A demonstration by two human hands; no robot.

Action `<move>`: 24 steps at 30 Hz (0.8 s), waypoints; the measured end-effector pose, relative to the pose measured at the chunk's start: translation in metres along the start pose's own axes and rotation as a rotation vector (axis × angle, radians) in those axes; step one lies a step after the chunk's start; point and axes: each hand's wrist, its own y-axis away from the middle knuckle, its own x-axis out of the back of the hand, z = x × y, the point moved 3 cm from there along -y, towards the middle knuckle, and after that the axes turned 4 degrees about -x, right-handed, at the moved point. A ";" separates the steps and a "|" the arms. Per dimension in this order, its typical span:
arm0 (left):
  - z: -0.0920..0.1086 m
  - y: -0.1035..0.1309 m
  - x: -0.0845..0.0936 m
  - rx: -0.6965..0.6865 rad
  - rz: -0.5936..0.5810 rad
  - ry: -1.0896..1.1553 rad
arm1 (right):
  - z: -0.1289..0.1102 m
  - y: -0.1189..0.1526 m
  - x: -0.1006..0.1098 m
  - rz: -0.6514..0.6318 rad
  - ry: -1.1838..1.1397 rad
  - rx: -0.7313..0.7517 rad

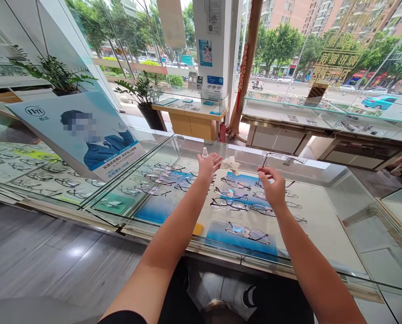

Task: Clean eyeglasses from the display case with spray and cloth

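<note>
My left hand point(208, 167) is over the glass counter with its fingers spread. Just beyond it, between the thumb and fingers as seen from here, stands a small white bottle point(205, 152); I cannot tell whether they touch. To the right of that hand lies a crumpled pale cloth point(231, 164). My right hand point(271, 183) pinches a pair of thin dark-framed eyeglasses point(264, 161), held up above the countertop. Below both hands, several pairs of eyeglasses point(228, 204) lie in rows inside the display case.
The glass display case point(322, 265) spans the front. A large poster board point(76, 135) leans on the left counter, near potted plants point(57, 74). Another display cabinet point(190, 123) and a wooden trunk point(244, 76) stand by the windows. A printed paper strip point(280, 156) lies at the back.
</note>
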 end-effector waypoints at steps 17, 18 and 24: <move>0.000 0.006 -0.009 -0.206 -0.125 -0.129 | -0.003 -0.003 0.003 0.015 -0.036 -0.032; -0.001 0.010 -0.014 -0.243 -0.188 -0.170 | -0.004 -0.003 0.003 0.015 -0.054 -0.043; -0.019 0.049 -0.040 -0.291 -0.627 -0.289 | -0.007 -0.005 0.006 -0.014 -0.211 -0.123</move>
